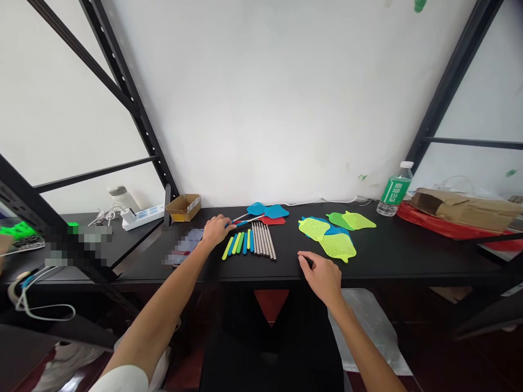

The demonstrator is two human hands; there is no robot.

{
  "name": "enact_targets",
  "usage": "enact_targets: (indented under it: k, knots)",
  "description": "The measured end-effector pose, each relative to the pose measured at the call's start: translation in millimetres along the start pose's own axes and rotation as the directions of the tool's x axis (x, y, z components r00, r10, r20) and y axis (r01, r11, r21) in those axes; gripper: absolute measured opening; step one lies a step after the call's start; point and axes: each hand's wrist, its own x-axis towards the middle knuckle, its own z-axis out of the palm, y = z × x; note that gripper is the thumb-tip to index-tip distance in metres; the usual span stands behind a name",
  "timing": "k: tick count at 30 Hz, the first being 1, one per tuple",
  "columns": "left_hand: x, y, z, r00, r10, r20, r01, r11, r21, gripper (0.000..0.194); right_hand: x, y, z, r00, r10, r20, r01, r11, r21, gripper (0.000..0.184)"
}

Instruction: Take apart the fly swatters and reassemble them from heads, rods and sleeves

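My left hand is closed around the blue handle end of a fly swatter near the back of the black table. The finished-looking swatters have blue heads and a red head, overlapping near the wall. Just right of that hand lie a row of coloured handles in yellow-green, blue and green, and several metal rods side by side. My right hand rests at the table's front edge, fingers curled, with nothing visible in it. Beyond it are loose yellow-green swatter heads, partly covering a blue one.
A small cardboard box and a phone-like screen, partly blurred, lie left of my left arm. A water bottle stands at the right beside a brown package on red plastic. Black rack posts flank the table, and a power strip lies left.
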Motion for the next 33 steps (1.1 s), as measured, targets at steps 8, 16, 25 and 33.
enact_targets:
  k: [8, 16, 25, 33]
  knots:
    - [12, -16, 0.9, 0.985, 0.081, 0.152, -0.075, 0.996, -0.047, 0.054, 0, -1, 0, 1.000, 0.003, -0.013, -0.003, 1.000, 0.015, 0.034]
    - [23, -7, 7.8, 0.980, 0.017, 0.197, -0.019, 1.000, 0.004, 0.049, 0, 0, 1, 0.999, -0.018, -0.036, 0.019, 1.000, 0.022, 0.032]
    - [18, 6, 8.6, 0.992, -0.020, 0.121, 0.015, 0.999, 0.047, 0.041, 0, 1, 4, 0.998, -0.035, -0.050, 0.036, 0.999, 0.026, 0.031]
    - [25, 2, 14.7, 0.987, 0.064, 0.149, -0.060, 0.998, -0.033, 0.046, -1, 1, 4, 0.997, -0.047, -0.056, 0.048, 0.999, 0.017, 0.031]
